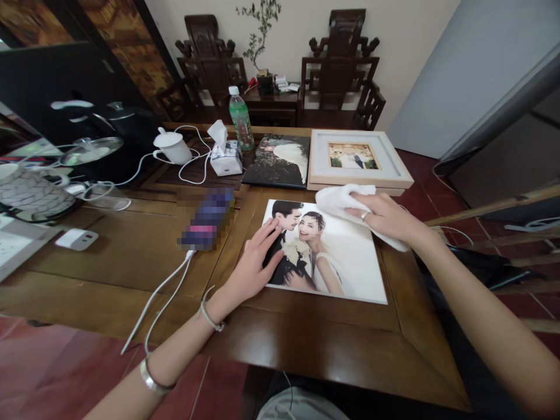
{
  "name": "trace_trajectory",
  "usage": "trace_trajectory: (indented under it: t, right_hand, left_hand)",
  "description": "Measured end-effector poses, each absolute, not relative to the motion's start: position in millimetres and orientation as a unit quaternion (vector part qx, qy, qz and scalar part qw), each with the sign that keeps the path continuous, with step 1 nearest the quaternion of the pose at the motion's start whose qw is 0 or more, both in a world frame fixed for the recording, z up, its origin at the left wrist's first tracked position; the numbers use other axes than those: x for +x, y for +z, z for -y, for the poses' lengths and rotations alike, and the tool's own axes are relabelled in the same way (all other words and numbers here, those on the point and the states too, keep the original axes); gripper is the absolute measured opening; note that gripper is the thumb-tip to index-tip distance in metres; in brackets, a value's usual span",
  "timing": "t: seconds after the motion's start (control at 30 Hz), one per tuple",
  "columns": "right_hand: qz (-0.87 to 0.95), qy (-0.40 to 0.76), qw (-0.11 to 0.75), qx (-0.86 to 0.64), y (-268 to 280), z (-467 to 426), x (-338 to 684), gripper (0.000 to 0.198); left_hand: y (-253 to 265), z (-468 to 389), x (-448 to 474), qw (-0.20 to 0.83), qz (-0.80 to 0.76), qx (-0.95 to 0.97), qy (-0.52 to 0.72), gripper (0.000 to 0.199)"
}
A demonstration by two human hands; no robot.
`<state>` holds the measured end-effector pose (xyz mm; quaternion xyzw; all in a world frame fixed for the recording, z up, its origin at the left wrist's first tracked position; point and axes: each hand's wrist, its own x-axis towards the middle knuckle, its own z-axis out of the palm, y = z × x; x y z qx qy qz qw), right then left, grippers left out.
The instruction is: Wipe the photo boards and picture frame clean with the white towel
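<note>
A photo panel (354,262) printed with a couple lies flat on the wooden table (315,332). Fingers stretched out, my left hand (258,256) rests on the panel's left edge. A white cloth (345,201) is bunched under my right hand (380,217) at the panel's upper right corner, and part of it hangs past the right edge. My right fingers press on the cloth, so their tips are partly hidden. Behind the panel lie a dark photo panel (273,166) and a white picture frame (319,154) stacked on another flat piece.
Left of the panel lies a phone (205,224) with a white cable (161,286). A tissue box (226,158), a bottle (241,119) and a lidded white cup (172,146) stand further back. A clear glass (107,195) lies on its side near a charger (76,239).
</note>
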<state>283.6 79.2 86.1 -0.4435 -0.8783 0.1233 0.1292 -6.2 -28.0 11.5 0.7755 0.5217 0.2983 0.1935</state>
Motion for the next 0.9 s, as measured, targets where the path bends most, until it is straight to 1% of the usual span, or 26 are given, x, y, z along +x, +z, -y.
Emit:
trace_trajectory:
  t: [0.07, 0.13, 0.3, 0.43, 0.53, 0.6, 0.73, 0.8, 0.9]
  right_hand:
    - [0.875, 0.133, 0.133, -0.446, 84.5, -83.2, 279.6, 0.028]
    - [0.883, 0.112, 0.136, -0.435, 78.3, -73.2, 276.6, 0.028]
    - [0.925, 0.03, 0.156, -0.346, 57.9, -3.8, 276.6, 0.028]
    - [0.937, 0.035, 0.174, -0.302, 56.1, 62.2, 277.0, 0.032]
    - [0.934, 0.05, 0.19, -0.298, 59.5, 97.8, 276.2, 0.029]
    - [0.935, 0.066, 0.186, -0.295, 61.3, 110.5, 276.4, 0.026]
    - [0.933, 0.102, 0.179, -0.295, 64.9, 105.4, 279.2, 0.029]
    - [0.932, 0.112, 0.176, -0.296, 67.5, 89.1, 281.0, 0.033]
    - [0.933, 0.107, 0.15, -0.308, 71.8, 52.8, 283.6, 0.037]
  left_hand:
    - [10.9, 28.0, -5.7, 0.192, -0.524, 0.772, 0.305, 0.048]
    - [10.7, 28.1, -5.2, 0.192, -0.525, 0.77, 0.309, 0.048]
    - [11.2, 28.7, -4.2, 0.187, -0.524, 0.77, 0.313, 0.048]
    - [12.7, 29.9, -3.2, 0.188, -0.528, 0.768, 0.31, 0.047]
    - [13.8, 30.6, -2.6, 0.191, -0.527, 0.768, 0.309, 0.048]
    - [14.2, 30.7, -2.5, 0.193, -0.528, 0.767, 0.31, 0.048]
    - [14.3, 30.2, -2.9, 0.196, -0.532, 0.765, 0.307, 0.046]
    - [14.1, 29.7, -3.3, 0.193, -0.528, 0.767, 0.308, 0.046]
    - [13.7, 28.8, -3.7, 0.19, -0.519, 0.771, 0.317, 0.046]
